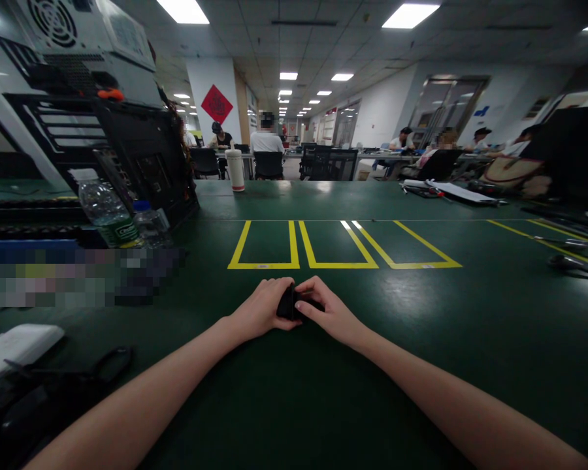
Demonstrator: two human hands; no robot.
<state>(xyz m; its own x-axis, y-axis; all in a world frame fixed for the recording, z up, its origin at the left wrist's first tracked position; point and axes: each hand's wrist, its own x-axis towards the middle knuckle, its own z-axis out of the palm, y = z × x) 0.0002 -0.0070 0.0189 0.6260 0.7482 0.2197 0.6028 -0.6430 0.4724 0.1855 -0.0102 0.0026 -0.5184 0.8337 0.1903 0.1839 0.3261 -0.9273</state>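
Note:
Both my hands meet in the middle of the green table (pixel 421 339), just in front of the yellow taped boxes (pixel 340 251). My left hand (pixel 264 307) is curled round the left side of a small black object (pixel 289 303). My right hand (pixel 326 312) pinches the same object from the right with its fingers closed. The object is mostly hidden between the hands and I cannot make out what it is. Both forearms stretch forward over the table.
An open computer case (pixel 127 143) and a water bottle (pixel 105 209) stand at the left. A white cup (pixel 234 170) sits further back. Black items (pixel 53 391) and a white pad (pixel 14 346) lie at the near left. Tools (pixel 568 261) lie far right. People sit at distant desks.

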